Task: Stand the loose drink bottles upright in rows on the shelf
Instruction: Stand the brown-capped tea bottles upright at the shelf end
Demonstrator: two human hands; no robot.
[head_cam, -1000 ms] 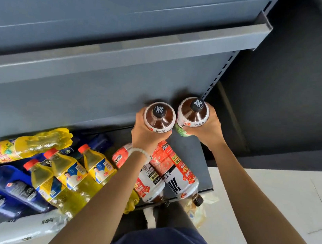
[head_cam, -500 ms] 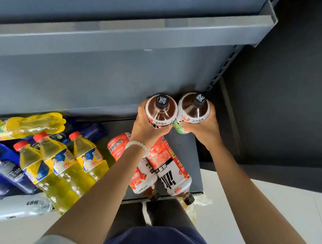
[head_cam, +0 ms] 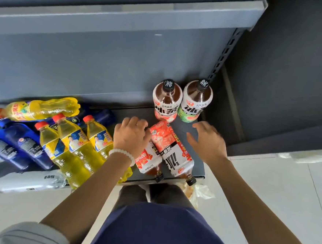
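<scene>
Right, two tea bottles are up on their bases at the far right corner of the grey shelf point(head_cam: 199, 155), tight against the back panel. The pink-label bottle point(head_cam: 167, 101) stands on the left, the green-label bottle point(head_cam: 195, 102) just beside it on the right, black caps pointing up, the pair touching or very nearly so.

Nearer, two more tea bottles lie flat side by side, caps pointing toward the shelf's near edge. The left lying bottle point(head_cam: 149, 160) is partly under the left hand point(head_cam: 131, 134), and the right lying bottle point(head_cam: 175, 155) sits just beside it, label up.

The left hand, a white bead bracelet point(head_cam: 122, 154) on the wrist, hovers low over the left lying bottle, fingers loosely curled, the grip closed on nothing; whether the fingertips touch the bottle I cannot tell. The right hand point(head_cam: 207, 141) is spread and relaxed, fingers apart, near the right lying bottle but clear of it, the grip open and empty.

Off to the left, three yellow drink bottles point(head_cam: 74, 144) with red caps lie slanted together. A fourth yellow bottle point(head_cam: 37, 108) lies crosswise behind them. Dark blue bottles point(head_cam: 15, 146) lie further left, and a clear bottle with a white label point(head_cam: 30, 181) lies along the near edge.

Above, the upper shelf point(head_cam: 125, 18) juts out. Pale floor tiles point(head_cam: 277, 191) show to the right.
</scene>
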